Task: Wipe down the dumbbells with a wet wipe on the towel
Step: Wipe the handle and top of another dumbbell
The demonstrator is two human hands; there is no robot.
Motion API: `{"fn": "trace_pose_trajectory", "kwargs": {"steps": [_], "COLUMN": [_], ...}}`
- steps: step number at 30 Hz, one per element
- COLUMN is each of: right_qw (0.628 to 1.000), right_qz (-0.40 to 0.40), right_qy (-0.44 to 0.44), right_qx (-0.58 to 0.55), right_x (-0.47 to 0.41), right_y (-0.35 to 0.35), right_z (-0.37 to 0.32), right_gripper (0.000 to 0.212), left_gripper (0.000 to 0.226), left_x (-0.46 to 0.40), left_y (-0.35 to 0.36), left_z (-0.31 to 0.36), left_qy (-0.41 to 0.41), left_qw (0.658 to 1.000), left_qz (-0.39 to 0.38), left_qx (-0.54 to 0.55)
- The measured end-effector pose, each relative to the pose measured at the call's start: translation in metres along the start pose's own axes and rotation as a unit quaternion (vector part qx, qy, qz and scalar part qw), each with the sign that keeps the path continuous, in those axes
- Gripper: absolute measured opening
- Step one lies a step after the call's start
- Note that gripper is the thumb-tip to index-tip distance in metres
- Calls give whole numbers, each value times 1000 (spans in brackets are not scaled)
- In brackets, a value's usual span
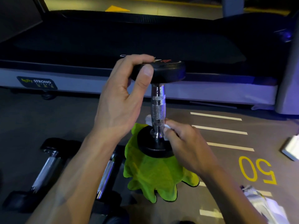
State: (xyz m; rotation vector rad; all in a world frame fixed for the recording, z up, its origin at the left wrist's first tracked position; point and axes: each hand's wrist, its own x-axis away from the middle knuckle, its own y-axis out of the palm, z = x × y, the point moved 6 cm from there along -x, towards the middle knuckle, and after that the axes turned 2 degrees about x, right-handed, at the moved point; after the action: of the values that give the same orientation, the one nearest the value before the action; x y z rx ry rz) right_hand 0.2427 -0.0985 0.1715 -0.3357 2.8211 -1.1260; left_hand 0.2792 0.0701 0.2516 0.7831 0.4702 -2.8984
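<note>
Dumbbell [158,109]: stands upright on end, its lower black head resting on the towel, its upper black head level with the treadmill's edge; the chrome handle between them is knurled in bands.
Towel [150,173]: bright green, rumpled, spread on the floor under the dumbbell and reaching toward the camera.
Left hand [123,97]: closed around the rim of the upper head, thumb pressed on the near side and fingers curled over the top, holding the dumbbell vertical.
Right hand [182,139]: fingers pinched together on the wet wipe, pressing it against the lowest part of the handle, just above the lower head.
Wet wipe [166,131]: white, bunched around the base of the handle; a bit of it shows on the far side of the shaft as well (most is hidden by the fingers).
Other dumbbells [47,168]: two lie on their sides on the floor to the left of the towel, chrome handles pointing toward the camera, partly covered by the left forearm.
Floor [218,160]: grey, with white stripes and a yellow "50" painted to the right.
Treadmill [113,46]: dark belt and pale side rail run across behind the dumbbell, with a "STRONG" label at left.
Crumpled wrapper [262,202]: silvery-white, lying at lower right, well apart from the towel.
</note>
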Motion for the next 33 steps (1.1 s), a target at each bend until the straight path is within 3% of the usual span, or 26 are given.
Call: {"fn": "trace_pose_trajectory", "kwargs": {"steps": [6, 10, 14, 20, 23, 27, 31, 33], "right_qw": [982, 967, 966, 970, 969, 981, 973, 966], "right_qz": [136, 174, 196, 172, 148, 119, 204, 256], "right_qy": [-95, -149, -145, -76, -83, -98, -86, -18], "right_qx": [87, 111, 88, 154, 180, 122, 59, 39], "right_x": [39, 50, 56, 31, 33, 37, 34, 31], "right_y": [3, 14, 23, 23, 26, 17, -9, -28], "right_z": [-14, -17, -14, -28, -33, -26, -6, 14], "right_gripper": [41, 44, 41, 33, 32, 33, 27, 32], "left_gripper": [27, 26, 26, 28, 27, 23, 23, 25], "left_x": [-3, -3, -3, -4, -3, 3, 2, 0], "left_y": [-5, -2, -1, -5, -5, -4, -5, -8], "left_z": [-3, -1, 0, -2, -3, 2, 0, -4], "left_qy": [-20, -14, -16, -7, -7, 10, 4, -7], "left_qw": [999, 1000, 1000, 1000, 1000, 1000, 1000, 1000], "left_qz": [29, 26, 24, 18, 13, 3, 1, 4], "left_qx": [-8, 2, -5, -20, -20, -2, 8, 8]}}
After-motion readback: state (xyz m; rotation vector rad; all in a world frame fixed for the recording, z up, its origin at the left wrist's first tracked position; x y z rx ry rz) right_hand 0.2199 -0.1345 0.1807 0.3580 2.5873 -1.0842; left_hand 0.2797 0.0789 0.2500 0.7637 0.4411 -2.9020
